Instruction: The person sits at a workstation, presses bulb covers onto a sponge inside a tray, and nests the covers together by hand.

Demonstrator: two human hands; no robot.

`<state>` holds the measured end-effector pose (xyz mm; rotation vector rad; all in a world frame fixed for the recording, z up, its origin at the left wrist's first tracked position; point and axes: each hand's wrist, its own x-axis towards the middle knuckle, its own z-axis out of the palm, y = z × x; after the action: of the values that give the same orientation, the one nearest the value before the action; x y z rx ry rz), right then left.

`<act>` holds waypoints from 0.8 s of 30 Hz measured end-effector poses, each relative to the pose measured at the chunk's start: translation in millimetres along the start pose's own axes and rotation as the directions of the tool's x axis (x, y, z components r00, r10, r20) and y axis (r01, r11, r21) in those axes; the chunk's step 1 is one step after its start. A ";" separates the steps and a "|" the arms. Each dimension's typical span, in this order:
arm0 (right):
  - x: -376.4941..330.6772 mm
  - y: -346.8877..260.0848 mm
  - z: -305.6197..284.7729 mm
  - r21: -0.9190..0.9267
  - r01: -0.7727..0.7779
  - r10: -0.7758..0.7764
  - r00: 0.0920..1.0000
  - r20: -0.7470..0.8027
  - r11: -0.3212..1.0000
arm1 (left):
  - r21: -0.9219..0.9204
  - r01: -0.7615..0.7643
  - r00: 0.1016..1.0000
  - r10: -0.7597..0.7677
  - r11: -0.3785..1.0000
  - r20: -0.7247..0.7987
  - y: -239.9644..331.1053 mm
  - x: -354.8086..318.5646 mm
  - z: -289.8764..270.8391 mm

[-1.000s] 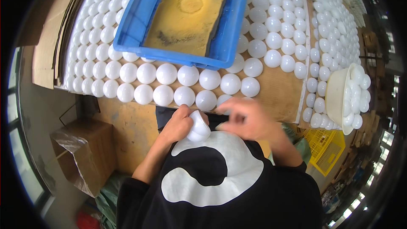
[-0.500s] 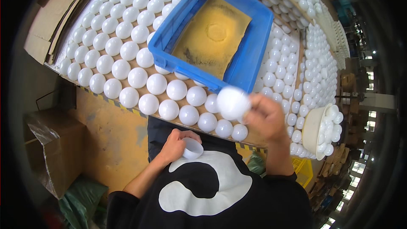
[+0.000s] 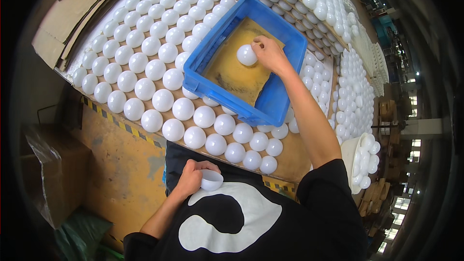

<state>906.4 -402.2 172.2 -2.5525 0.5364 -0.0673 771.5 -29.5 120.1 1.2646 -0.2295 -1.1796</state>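
- The person's right hand (image 3: 268,54) is stretched out at about 12 o'clock, inside the blue plastic crate (image 3: 285,97), fingers pinched narrow on the top of a white globe (image 3: 247,55).
- That globe sits low against the yellowish pad (image 3: 232,75) lining the crate's bottom, toward the far end; whether it presses into the pad or only touches it, I cannot tell.
- The left hand (image 3: 192,178) is drawn in close to the body at about 7 o'clock, curled around a small white cap (image 3: 211,180) with its open side facing up and to the right.
- The cap is held just above the black shirt with the white print (image 3: 232,222), near the table's near edge.
- The crate rests on top of rows of white globes (image 3: 159,75) that cover the cardboard-topped table (image 3: 295,159); the rows run from about 9 o'clock round past 12 to 3 o'clock.
- The nearest row of globes lies just in front of the crate, between it and the person's chest.
- At about 3 o'clock, well apart from both hands, a cream bowl (image 3: 352,157) holds a heap of small white caps.
- At about 8 o'clock on the floor stands a cardboard box (image 3: 53,174) with clear plastic over it, beside the yellow-and-black hazard tape (image 3: 116,121) along the table's edge.
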 end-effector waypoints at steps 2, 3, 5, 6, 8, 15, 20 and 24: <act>-13.1 -9.1 -1.1 0.003 0.041 -0.042 0.999 0.024 0.999 | 0.002 -0.007 1.000 0.007 1.000 -0.005 -0.7 1.2 -0.7; -19.8 -15.8 2.0 -0.070 0.125 -0.121 0.991 0.062 0.990 | 0.028 -0.010 1.000 0.010 1.000 -0.004 -0.7 2.4 -0.6; -24.9 -22.1 1.4 -0.140 0.197 -0.185 0.978 0.093 0.970 | 0.064 -0.009 1.000 0.009 0.998 0.010 0.1 5.6 0.9; -25.3 -23.4 0.8 -0.136 0.176 -0.163 0.981 0.105 0.975 | 0.074 -0.002 1.000 0.001 0.997 0.012 0.1 7.0 1.6; -26.6 -23.7 1.8 -0.128 0.151 -0.137 0.984 0.113 0.980 | 0.090 0.008 1.000 -0.010 0.996 0.015 1.3 8.5 3.0; -23.5 -22.1 9.1 -0.263 0.149 -0.115 0.984 0.137 0.953 | 0.094 0.021 1.000 -0.021 0.995 0.003 2.6 11.5 10.9; -28.7 -30.8 -2.5 -0.174 0.128 -0.119 0.991 0.057 0.976 | 0.089 0.033 0.999 -0.031 0.996 -0.018 1.6 9.5 13.6; -22.6 -18.2 1.3 -0.216 0.112 -0.104 0.993 0.048 0.970 | 0.093 -0.013 1.000 0.012 0.996 0.008 3.2 8.2 16.9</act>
<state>892.4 -378.6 181.6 -2.7909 0.4103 0.0000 765.0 -46.7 125.2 1.3380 -0.3006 -1.1748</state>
